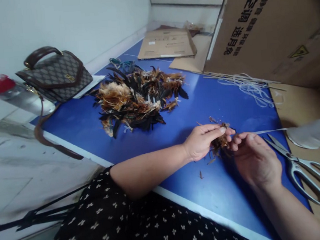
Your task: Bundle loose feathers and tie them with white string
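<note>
Low over the blue table, my left hand [199,142] is closed on a small bunch of brown feathers [218,142], pinched between thumb and fingers. My right hand [259,160] is beside it, its thumb and fingertips pressed together on a thin white ribbon [270,130]. The ribbon runs to a white spool [310,134] lying on its side at the right. Metal scissors [305,169] lie just right of my right hand, blades slightly apart. One loose feather [201,175] rests on the table under my left forearm. My fingers hide where ribbon and feathers meet.
A large heap of brown and black feathers [136,99] covers the table's middle left. Behind it lies flattened cardboard [167,43]. White strings [253,86] and thin sticks sit before a big carton [269,30]. At left are a handbag [59,74] and a bottle [25,97].
</note>
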{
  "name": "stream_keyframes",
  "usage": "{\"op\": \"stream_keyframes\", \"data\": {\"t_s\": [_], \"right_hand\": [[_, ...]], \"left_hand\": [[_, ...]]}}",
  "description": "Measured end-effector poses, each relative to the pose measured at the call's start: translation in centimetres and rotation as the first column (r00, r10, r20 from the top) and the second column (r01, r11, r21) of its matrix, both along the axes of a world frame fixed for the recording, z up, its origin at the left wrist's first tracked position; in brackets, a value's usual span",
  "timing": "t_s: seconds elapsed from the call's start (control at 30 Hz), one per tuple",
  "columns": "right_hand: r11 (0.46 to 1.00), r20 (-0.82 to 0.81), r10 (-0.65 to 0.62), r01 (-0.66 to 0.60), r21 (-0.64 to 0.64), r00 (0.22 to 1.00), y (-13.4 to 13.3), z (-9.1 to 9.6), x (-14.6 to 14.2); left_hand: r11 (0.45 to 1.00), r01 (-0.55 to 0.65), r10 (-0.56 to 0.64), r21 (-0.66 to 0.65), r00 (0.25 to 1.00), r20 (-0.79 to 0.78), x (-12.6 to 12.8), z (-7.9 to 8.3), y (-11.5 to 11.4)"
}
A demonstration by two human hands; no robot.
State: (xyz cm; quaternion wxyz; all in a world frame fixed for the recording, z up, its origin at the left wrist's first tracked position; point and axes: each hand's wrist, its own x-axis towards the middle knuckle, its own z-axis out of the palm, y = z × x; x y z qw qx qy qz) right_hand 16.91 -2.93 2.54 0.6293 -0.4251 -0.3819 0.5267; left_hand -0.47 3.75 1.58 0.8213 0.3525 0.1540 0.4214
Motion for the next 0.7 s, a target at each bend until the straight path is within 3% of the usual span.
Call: {"op": "stream_keyframes", "data": {"t_s": [0.13,0.2,0.33,0.7], "right_hand": [[0.997,-0.050,-0.011,0.007,-0.076,0.999,-0.2,0.4,0.4],[0.992,-0.072,-0.079,0.071,-0.103,0.994,0.2,0.9,1.8],[0.961,-0.006,-0.254,0.251,-0.113,0.967,1.8,2.4,6.3],[0.880,0.243,-0.446,0.472,-0.054,0.861,8.7,8.7,18.2]], "left_hand": [[0.998,0.040,-0.040,-0.043,0.999,-0.010,-0.5,0.4,-0.1],[0.999,0.035,-0.036,-0.034,0.999,-0.033,-0.8,0.7,-0.2],[0.998,0.049,-0.051,-0.029,0.997,-0.054,-1.2,1.2,0.0],[1.000,0.010,-0.012,-0.019,0.993,-0.117,-1.3,0.8,0.6]]}}
